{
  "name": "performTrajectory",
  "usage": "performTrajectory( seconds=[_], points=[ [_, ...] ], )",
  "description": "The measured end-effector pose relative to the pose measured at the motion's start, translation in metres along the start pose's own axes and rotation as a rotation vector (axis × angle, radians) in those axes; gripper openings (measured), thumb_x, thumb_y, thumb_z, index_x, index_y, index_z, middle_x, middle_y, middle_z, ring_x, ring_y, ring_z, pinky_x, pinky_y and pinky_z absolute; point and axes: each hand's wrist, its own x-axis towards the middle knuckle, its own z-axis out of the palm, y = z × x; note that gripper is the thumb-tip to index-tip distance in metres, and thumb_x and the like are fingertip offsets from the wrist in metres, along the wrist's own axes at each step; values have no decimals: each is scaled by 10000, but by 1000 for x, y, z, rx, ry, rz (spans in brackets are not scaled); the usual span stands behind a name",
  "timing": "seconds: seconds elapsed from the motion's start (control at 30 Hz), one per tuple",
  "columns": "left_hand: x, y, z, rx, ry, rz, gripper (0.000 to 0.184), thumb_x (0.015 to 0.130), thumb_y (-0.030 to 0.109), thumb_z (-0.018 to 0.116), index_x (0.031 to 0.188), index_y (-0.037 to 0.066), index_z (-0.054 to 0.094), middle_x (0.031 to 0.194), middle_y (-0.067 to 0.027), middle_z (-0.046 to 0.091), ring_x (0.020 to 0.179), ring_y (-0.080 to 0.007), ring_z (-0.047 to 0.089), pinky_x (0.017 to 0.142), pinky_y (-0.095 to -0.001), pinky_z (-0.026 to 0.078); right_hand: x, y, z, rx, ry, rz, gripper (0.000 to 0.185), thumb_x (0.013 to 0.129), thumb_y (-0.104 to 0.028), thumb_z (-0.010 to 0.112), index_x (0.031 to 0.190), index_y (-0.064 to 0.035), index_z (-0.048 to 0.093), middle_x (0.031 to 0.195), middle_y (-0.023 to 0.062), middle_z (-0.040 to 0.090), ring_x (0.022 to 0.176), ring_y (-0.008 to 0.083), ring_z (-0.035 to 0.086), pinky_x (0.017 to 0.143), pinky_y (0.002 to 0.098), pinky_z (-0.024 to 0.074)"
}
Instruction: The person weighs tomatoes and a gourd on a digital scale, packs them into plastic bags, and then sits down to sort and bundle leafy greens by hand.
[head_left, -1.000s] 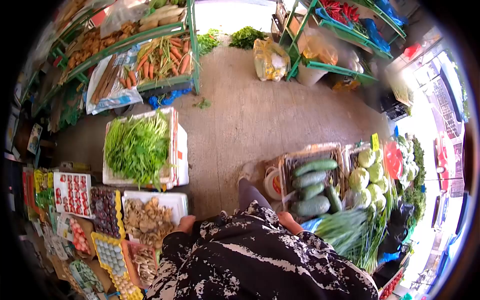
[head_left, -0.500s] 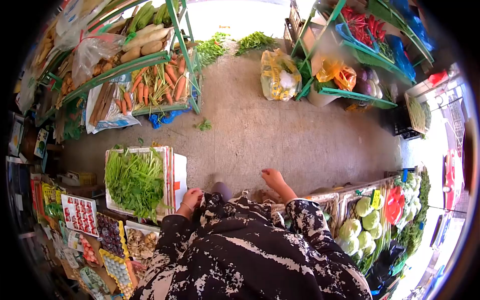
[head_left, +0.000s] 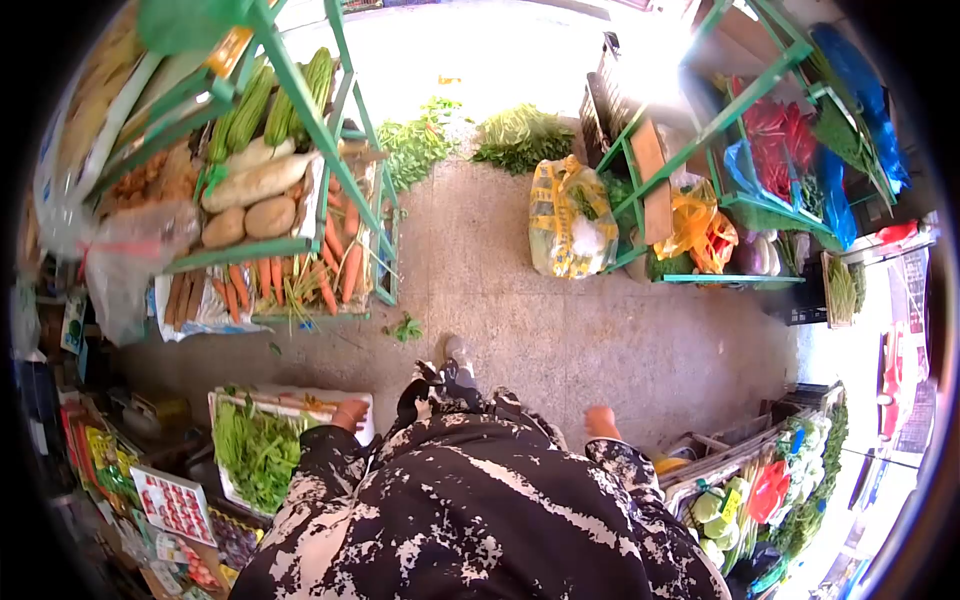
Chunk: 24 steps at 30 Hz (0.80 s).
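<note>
My left hand (head_left: 350, 414) hangs at my side, over the right edge of a white foam box (head_left: 228, 478) filled with leafy greens (head_left: 262, 450). I cannot tell whether it touches the box. My right hand (head_left: 602, 422) is held out above the floor, just ahead of the crates on the right. No object shows in either hand, but both are small and blurred, and their fingers are not distinct. Between them, one shoe (head_left: 456, 350) is stepped forward on the floor (head_left: 480, 320).
A green rack (head_left: 240, 252) with carrots (head_left: 345, 270), potatoes and radishes stands front left. Front right are a yellow-patterned bag (head_left: 570, 225) and another rack holding red peppers (head_left: 775, 135). Bundles of greens (head_left: 525, 138) lie ahead. Cabbages (head_left: 712, 515) sit at right; a leaf sprig (head_left: 404, 327) lies on the floor.
I have moved forward: the racks, yellow-patterned bag and greens ahead are nearer, and the cabbages have slid back. My right hand has shifted outward, my left hand slightly left; one shoe has come forward.
</note>
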Motion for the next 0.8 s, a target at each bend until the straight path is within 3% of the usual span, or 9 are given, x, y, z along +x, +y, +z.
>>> performTrajectory(
  seconds=[0.13,0.23,0.33,0.5,0.57,0.6,0.67,0.7,0.8],
  points=[
    [28,149,-19,-40,-65,278,123,780,206,539,701,125,488,580,25,437,478,-120,427,378,-281,348,-5,-5,-15,-57,-73,56,145,717,-176,539,770,-117,660,700,72,633,639,202,621,543,347,486],
    [22,260,6,-52,-114,485,94,790,205,534,793,114,512,601,29,464,501,-100,449,407,-257,362,2,-36,-49,-6,-167,-14,148,735,-157,524,756,-93,655,735,82,637,694,224,623,573,354,485],
    [17,349,51,-95,-25,649,65,765,148,566,776,85,555,576,38,479,473,-87,444,411,-241,349,36,-56,-70,354,-127,-49,150,736,-154,517,750,-78,646,728,98,624,702,240,612,592,356,477],
    [41,443,78,153,-113,636,306,739,220,620,984,49,553,738,-29,566,596,-100,507,510,-261,429,165,-42,-121,874,193,-152,158,737,-149,506,739,-54,632,717,124,603,716,267,594,624,358,464],
    [34,475,67,179,-51,513,300,739,204,595,978,25,564,702,-50,559,541,-128,510,439,-262,411,230,-13,-167,1025,337,-249,162,738,-147,501,735,-44,626,712,135,594,721,278,587,637,359,458],
    [45,484,57,121,-35,405,217,735,174,575,888,20,591,611,-28,526,480,-130,484,394,-262,372,260,8,-216,312,305,-390,176,704,-205,525,726,-83,650,742,168,608,685,295,607,576,384,469],
    [125,474,10,-193,-314,239,191,752,122,541,926,46,562,598,-7,480,435,-128,436,376,-264,364,335,32,-258,366,341,-248,174,695,-186,528,736,-66,647,744,169,608,703,320,599,608,416,465],
    [115,487,7,-73,-87,398,158,743,94,526,894,53,547,584,-7,452,430,-141,435,367,-279,363,310,32,-354,532,286,-85,193,711,-189,509,710,-44,636,763,178,610,711,341,593,625,428,461],
    [97,532,11,-312,226,367,179,720,86,523,894,43,520,626,-32,499,458,-146,472,360,-289,362,363,52,-434,839,408,148,249,705,-252,530,828,-65,639,795,157,615,758,269,594,619,374,462]
  ],
)
